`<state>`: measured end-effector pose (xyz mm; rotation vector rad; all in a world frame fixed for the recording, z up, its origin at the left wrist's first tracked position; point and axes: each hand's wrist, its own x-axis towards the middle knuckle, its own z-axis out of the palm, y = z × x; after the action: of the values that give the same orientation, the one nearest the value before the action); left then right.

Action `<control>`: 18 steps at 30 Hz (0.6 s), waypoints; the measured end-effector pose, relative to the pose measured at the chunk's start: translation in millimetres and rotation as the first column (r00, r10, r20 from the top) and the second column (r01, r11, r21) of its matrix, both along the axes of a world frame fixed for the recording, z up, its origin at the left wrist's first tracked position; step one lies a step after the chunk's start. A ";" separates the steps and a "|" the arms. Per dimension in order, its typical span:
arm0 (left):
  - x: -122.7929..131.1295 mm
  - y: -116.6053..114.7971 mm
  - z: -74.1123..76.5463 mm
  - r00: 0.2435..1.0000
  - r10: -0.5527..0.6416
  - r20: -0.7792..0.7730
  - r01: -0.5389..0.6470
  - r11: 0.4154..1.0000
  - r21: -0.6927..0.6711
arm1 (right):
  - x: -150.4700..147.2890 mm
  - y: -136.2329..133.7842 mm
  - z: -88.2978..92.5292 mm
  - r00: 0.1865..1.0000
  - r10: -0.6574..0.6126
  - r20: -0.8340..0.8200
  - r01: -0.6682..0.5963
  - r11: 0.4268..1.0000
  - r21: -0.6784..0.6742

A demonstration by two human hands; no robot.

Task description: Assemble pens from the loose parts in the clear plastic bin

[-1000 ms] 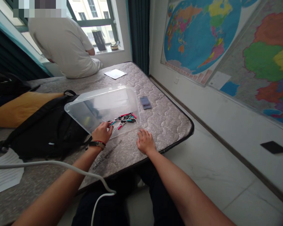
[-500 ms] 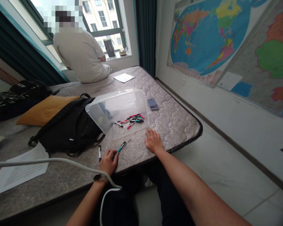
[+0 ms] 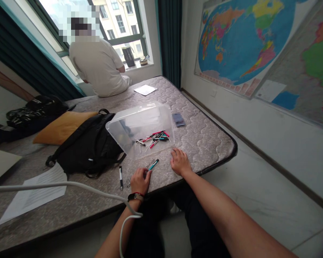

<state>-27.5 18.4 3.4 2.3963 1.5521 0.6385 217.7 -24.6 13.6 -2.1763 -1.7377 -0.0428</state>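
Note:
My left hand (image 3: 140,180) rests on the mattress near its front edge, thumb and fingers closed on a teal pen (image 3: 153,165) with a dark end that points away to the right. Left of that hand lies a white and black pen (image 3: 121,177), apart from it. My right hand (image 3: 180,162) lies on the mattress with its fingers loosely spread and nothing visible in them. Just beyond both hands a clear plastic bin (image 3: 140,122) is tipped on its side, its opening towards me. Inside it several red, black, teal and white pens (image 3: 158,138) lie in a loose heap.
A black backpack (image 3: 88,147) leans by the bin, beside an orange cushion (image 3: 64,127). Printed paper (image 3: 40,190) lies left. A pale cable (image 3: 97,190) crosses in front of my left forearm. A person (image 3: 97,68) sits at the mattress's (image 3: 207,139) far end.
My left hand has moved right with the teal pen, away from the white and black pen. My right hand stays in place on the mattress. The whole view has shifted slightly.

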 end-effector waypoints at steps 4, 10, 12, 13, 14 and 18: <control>-0.8 -1.2 3.0 0.999 -0.007 0.035 0.008 1.000 -0.024 | -0.8 -0.4 1.5 1.000 0.001 -0.009 -0.001 1.000 -0.005; -2.5 -3.1 5.1 0.999 -0.007 0.047 0.008 0.999 -0.036 | -1.3 -0.9 1.9 1.000 0.001 -0.004 -0.001 1.000 -0.004; -2.2 -3.1 5.1 0.999 -0.007 0.038 0.008 0.999 -0.033 | -1.3 -1.0 1.9 1.000 0.001 -0.007 -0.001 1.000 -0.012; -1.9 -3.1 5.2 0.999 -0.008 0.033 0.009 0.999 -0.032 | -1.2 -1.1 2.0 1.000 0.001 -0.009 -0.001 1.000 -0.015; -1.7 -3.2 5.3 1.000 -0.008 0.028 0.009 0.999 -0.033 | -1.2 -1.2 2.2 1.000 0.002 -0.012 -0.002 1.000 -0.015; -1.2 -5.7 5.5 1.000 0.005 0.003 -0.005 0.999 -0.039 | -0.7 -1.5 2.3 1.000 0.000 -0.013 0.000 1.000 -0.001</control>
<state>-28.7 12.7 8.9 2.3629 1.5551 0.6072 217.0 -26.1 15.9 -2.1722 -1.7312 -0.0284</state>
